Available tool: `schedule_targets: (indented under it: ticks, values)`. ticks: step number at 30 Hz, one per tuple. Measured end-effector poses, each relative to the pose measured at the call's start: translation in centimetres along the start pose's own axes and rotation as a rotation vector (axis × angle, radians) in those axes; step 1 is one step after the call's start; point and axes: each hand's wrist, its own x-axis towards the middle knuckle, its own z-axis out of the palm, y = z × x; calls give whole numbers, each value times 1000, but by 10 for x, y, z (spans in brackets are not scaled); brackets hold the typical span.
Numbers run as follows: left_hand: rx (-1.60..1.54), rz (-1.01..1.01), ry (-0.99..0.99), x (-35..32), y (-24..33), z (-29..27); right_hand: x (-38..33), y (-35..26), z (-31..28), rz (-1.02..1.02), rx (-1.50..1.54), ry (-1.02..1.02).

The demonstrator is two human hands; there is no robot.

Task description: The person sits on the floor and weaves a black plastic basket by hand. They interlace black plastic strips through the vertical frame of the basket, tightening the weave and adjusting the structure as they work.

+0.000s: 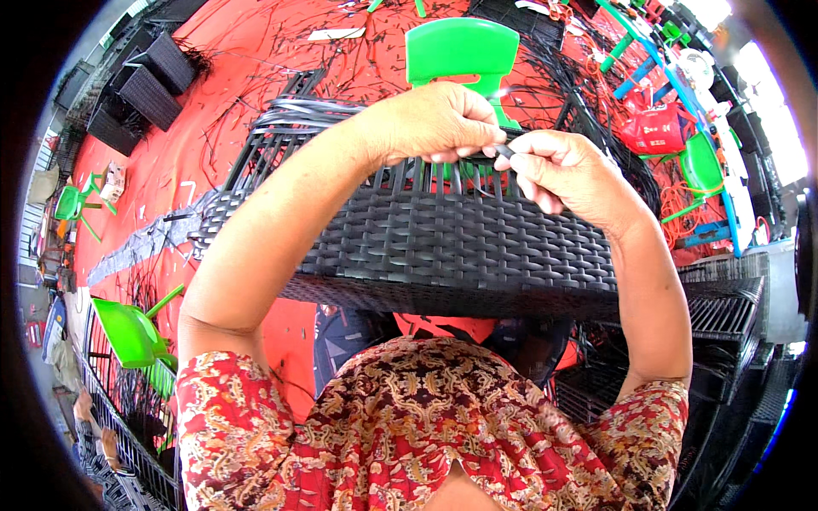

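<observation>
In front of me stands a half-woven black wicker frame [443, 238], its near side a dense basket weave and its upper part bare upright strips. My right hand [567, 170] pinches a short dark end of a black plastic strip [504, 152] between thumb and fingers, just above the weave. Opposite it, my left hand [434, 123] is closed with its fingertips on the same strip, the two hands almost touching. The strip's path under the left fingers is hidden. Loose grey-black strips [307, 115] lie across the frame's far left corner.
A green plastic chair [460, 51] stands just beyond the frame. Another green chair [128, 332] is at left, near a person's hand [83, 404]. Black strip scraps litter the red floor [281, 60]. Black woven pieces [149, 94] stand far left, a red bag [652, 128] at right.
</observation>
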Motion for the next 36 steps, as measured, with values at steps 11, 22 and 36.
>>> schedule_targets:
  ticks: [11,22,36]
  values:
    - [1117,107,286,2,-101,13,11,29,11,189,-223,4]
    - [869,-79,200,1,-110,15,62,48,31,202,-276,-65]
    - [87,135,408,-34,-107,-17,38,14,65,-355,-439,300]
